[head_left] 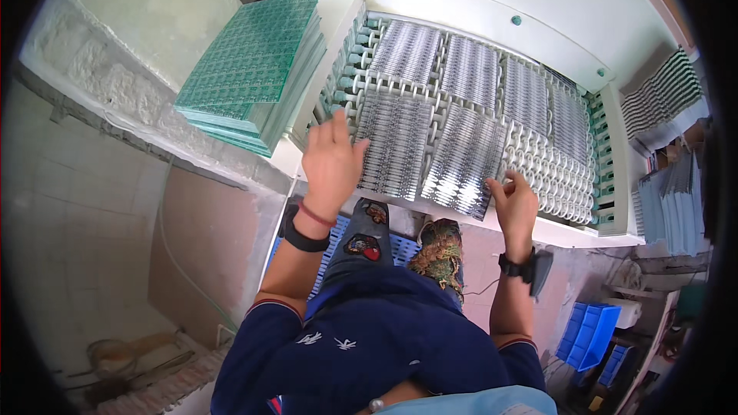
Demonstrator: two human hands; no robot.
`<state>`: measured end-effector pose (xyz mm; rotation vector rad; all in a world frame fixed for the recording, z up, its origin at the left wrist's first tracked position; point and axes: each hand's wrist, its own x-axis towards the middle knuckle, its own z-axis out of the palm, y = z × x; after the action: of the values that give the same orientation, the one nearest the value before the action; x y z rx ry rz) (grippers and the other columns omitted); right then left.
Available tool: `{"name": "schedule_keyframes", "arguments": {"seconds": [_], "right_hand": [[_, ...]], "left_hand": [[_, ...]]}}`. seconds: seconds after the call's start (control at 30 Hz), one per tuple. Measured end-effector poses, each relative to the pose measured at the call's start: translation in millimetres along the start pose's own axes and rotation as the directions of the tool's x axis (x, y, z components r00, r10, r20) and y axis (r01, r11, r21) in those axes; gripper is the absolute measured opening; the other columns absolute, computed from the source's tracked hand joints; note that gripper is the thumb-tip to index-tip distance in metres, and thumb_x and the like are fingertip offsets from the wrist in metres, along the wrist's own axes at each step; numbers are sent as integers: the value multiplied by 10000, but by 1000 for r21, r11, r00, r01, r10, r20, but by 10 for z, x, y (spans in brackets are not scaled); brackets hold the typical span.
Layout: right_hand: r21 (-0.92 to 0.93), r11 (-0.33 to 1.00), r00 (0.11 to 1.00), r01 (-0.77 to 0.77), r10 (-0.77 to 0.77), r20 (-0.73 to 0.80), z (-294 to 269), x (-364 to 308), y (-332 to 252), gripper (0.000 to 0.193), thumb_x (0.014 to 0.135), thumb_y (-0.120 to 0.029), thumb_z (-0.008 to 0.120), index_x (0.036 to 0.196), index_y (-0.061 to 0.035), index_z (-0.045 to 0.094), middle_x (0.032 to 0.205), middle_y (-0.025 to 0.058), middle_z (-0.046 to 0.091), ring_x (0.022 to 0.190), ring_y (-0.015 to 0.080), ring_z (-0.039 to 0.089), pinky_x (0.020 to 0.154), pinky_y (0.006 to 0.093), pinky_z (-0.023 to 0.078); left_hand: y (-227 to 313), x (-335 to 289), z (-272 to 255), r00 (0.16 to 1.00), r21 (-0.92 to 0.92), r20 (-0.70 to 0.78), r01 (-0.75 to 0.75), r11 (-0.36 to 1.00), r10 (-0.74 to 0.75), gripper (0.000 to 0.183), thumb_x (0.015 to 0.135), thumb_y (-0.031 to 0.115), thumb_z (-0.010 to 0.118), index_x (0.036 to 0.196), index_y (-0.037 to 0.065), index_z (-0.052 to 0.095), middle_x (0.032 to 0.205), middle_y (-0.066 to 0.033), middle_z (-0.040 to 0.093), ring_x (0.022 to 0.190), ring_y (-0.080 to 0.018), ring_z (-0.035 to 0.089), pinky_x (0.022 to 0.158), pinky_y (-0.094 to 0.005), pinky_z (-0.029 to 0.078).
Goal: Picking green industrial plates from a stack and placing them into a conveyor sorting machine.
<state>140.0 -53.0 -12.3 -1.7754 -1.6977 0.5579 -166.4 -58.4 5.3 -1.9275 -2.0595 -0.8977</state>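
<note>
While both hands reach over the machine's roller bed (557,177), it's the near row of silver patterned sheets that has the attention! Over on the right, the right hand (515,204) is at the outer edge of the right-hand near sheet (463,157), close to its lower corner. Its thumb (496,190) overlaps that edge in view, the forefinger is bent just beside it, a small gap between the two; whether they have actually pinched the sheet, one cannot tell.

Across to the left hand (330,165), and that one is spread wide, fingers (326,134) pointing away from the body, with nothing visible in its grasp. The left-hand near sheet (394,142) lies just to the right of them, the thumb tip right at its outer edge (contact there is too close to call), while the longer fingers sit beyond it, over the bed's left side.

Both near sheets lie side by side, a narrow gap between, resting on white rings. Behind them runs a farther row of similar sheets (470,69), and left of the bed stands a stack of green sheets (244,61).
</note>
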Motion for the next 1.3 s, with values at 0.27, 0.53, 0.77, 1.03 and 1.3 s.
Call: {"name": "schedule_keyframes", "arguments": {"seconds": [0.27,0.53,0.77,1.03,1.3], "right_hand": [[-275,804,842,528,-537,45,171,-177,-317,578,673,-349,740,1105,-2,576,1164,248,506,1083,409,486,917,465,393],[-179,790,810,587,-574,124,263,-83,-341,498,690,-274,732,1097,-21,599,1202,218,519,1175,386,445,999,475,332],[-139,832,843,537,-524,122,92,-58,-501,471,659,-243,762,1044,-16,615,1136,208,549,1096,376,494,952,443,383],[111,701,702,704,-711,40,7,102,-1587,342,732,-233,716,962,-2,612,948,159,626,844,348,602,729,368,481],[492,738,764,462,-613,201,698,535,-2546,365,817,-302,644,950,38,633,773,134,644,703,197,633,626,300,512]], "left_hand": [[137,-333,139,865,-173,236,-411,895,442,612,729,427,651,1259,171,485,1317,-134,427,1238,-329,370,1016,-499,271],[-104,-75,195,833,-143,267,-463,875,485,554,770,405,622,1267,206,481,1340,-118,413,1266,-326,345,1041,-515,232],[100,-58,-790,852,-294,-49,-511,808,521,610,727,344,696,1214,38,492,1268,-193,460,1185,-368,431,982,-470,343],[-931,433,-1700,888,203,-456,173,964,-63,520,822,426,581,1027,-51,554,1009,-223,583,964,-390,537,792,-429,448],[-946,358,-1604,935,228,-355,111,967,-23,612,833,520,517,1037,-54,574,1055,-239,584,1085,-411,495,870,-438,427]]}}
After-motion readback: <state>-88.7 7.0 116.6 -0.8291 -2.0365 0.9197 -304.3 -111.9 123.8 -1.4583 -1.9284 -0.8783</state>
